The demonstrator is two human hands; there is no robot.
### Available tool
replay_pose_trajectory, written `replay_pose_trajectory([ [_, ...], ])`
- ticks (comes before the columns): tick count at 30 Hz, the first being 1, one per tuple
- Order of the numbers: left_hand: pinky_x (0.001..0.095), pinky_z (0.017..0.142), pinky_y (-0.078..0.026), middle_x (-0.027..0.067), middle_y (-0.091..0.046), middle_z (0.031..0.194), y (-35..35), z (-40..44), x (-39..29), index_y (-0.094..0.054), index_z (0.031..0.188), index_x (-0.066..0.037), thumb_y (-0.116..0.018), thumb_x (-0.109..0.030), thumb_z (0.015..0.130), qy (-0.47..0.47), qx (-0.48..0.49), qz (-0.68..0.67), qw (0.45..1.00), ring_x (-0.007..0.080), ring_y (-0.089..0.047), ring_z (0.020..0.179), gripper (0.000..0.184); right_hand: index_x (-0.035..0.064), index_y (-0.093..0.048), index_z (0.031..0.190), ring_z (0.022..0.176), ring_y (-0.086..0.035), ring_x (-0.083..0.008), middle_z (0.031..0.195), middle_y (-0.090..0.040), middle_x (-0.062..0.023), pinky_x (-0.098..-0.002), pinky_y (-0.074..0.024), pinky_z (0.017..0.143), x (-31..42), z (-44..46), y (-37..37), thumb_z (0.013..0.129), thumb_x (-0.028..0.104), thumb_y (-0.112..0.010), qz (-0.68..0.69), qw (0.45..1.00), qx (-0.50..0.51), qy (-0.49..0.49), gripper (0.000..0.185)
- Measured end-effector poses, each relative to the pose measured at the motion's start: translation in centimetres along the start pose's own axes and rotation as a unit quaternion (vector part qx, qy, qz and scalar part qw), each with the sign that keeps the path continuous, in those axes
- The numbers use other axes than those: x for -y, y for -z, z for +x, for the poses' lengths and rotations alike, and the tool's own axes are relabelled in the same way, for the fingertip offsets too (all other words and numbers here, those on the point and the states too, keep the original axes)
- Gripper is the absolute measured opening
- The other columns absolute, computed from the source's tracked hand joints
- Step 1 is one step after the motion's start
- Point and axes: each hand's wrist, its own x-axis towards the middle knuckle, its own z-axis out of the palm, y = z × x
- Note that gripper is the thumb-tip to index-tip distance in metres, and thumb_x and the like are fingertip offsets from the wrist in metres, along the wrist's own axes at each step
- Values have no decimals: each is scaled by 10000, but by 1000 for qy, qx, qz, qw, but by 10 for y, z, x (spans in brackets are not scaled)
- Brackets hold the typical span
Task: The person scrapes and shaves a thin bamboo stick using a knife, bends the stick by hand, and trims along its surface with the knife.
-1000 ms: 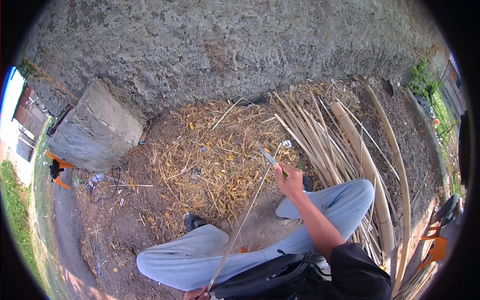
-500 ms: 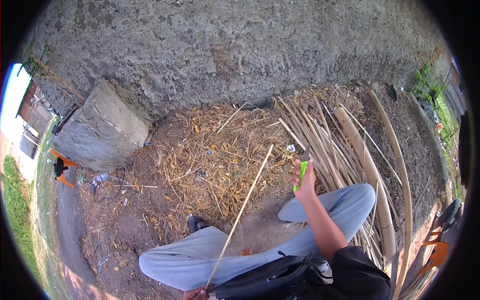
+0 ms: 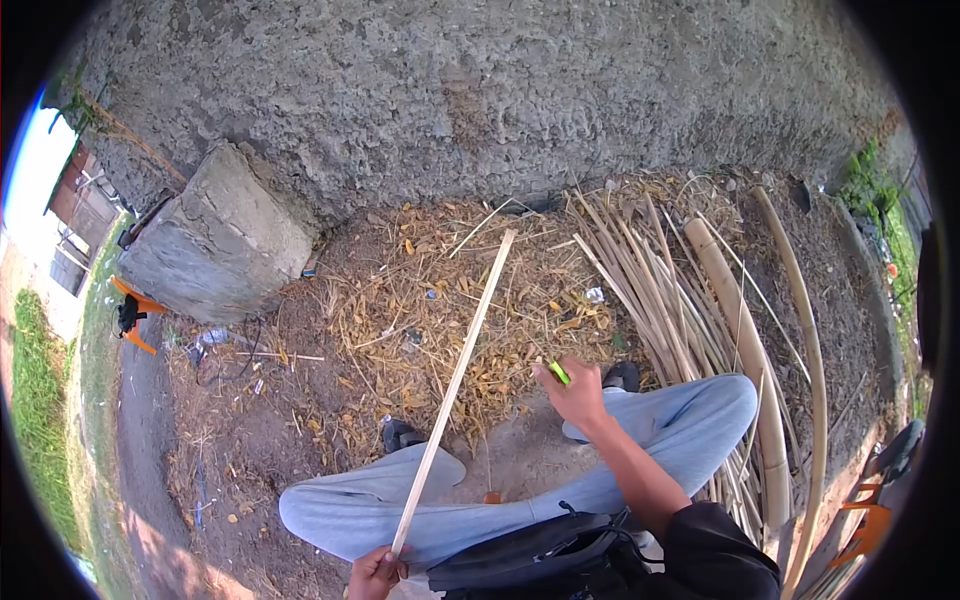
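My left hand (image 3: pixel 375 574), low in the head view, is closed around the bottom end of a long pale bamboo strip (image 3: pixel 452 392). The strip slants up and to the right over my left leg, its far end above the leaf-strewn ground. My right hand (image 3: pixel 580 392) is in front of my right knee, fingers wrapped around a knife (image 3: pixel 559 373). Only part of its bright green handle shows; the blade cannot be made out now. A gap separates the knife from the strip.
A pile of split bamboo strips (image 3: pixel 655 290) lies at the right, beside a thick bamboo pole (image 3: pixel 745 350) and a curved pole (image 3: pixel 800 300). A rough wall (image 3: pixel 520 90) runs across the back. At the left stands a concrete block (image 3: pixel 220 240). Dry leaves (image 3: pixel 480 340) cover the ground.
My right hand has moved left and down with the knife, whose blade was visible before. My left hand has risen slightly, and the strip reaches higher and shows a broader face.
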Motion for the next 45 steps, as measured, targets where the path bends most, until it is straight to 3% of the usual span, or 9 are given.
replay_pose_trajectory([
  [7,288,526,-424,43,-590,610,20,7,-90,-696,1082,-14,-587,-95,967,-131,-114,290,941,134,-547,518,178,56,-699,1140,880,-684,-254,1132,-680,-94,-359,-567,719,59,0,4,719,101,-831,49,952,-6,303,443],
  [9,394,559,-479,101,-666,694,25,9,-124,-687,1005,-52,-654,-56,870,-263,-169,465,828,291,-676,646,139,72,-690,1148,916,-676,-254,1143,-670,-65,-363,-559,776,80,14,15,702,100,-809,0,936,-1,351,462],
  [18,405,876,-440,46,-677,732,35,-12,-256,-691,962,-90,-700,-64,773,-388,-248,647,608,231,-605,808,191,132,-743,1078,946,-664,-160,1024,-732,1,-402,-400,998,89,45,28,709,102,-778,-26,908,86,409,372],
  [21,447,987,-384,46,-713,891,34,-9,-290,-706,1023,-109,-700,-99,828,-429,-273,660,554,231,-598,1007,196,131,-751,1033,769,-667,-233,908,-729,-59,-354,-501,757,94,49,18,754,97,-766,37,933,50,355,282],
  [23,492,1049,-348,70,-690,1145,15,3,-301,-692,1129,-94,-721,-206,873,-486,-584,559,331,284,-544,1201,280,71,-765,984,564,-642,-228,788,-723,-69,-318,-484,486,105,57,16,834,101,-757,141,948,-43,283,153],
  [26,492,1083,-339,88,-617,1315,-1,19,-302,-653,1221,-69,-743,-319,871,-596,-505,373,501,335,-469,1311,439,66,-770,999,629,-667,-113,790,-729,-43,-312,-510,530,140,64,54,890,149,-745,178,984,-6,21,138],
  [32,434,997,-476,158,-620,1293,-64,77,-253,-605,1275,-23,-861,-321,728,-559,-152,277,767,339,-579,1211,674,-34,-696,1028,604,-602,-95,899,-716,-142,-355,-632,679,156,74,71,974,227,-663,470,878,-84,40,268],
  [39,405,955,-505,166,-679,1167,-100,113,-217,-640,1231,-20,-862,-246,738,-526,-133,192,818,346,-644,1104,586,7,-675,1036,539,-508,-48,888,-708,-126,-385,-631,679,161,59,91,967,215,-675,606,775,-179,-3,220],
  [45,285,632,-533,128,-731,917,-100,127,-204,-715,1070,5,-769,-29,836,-539,-137,39,830,196,-699,718,243,-12,-694,1018,767,-684,-144,880,-702,-96,-319,-623,595,149,51,81,940,161,-711,592,782,-194,14,191],
])
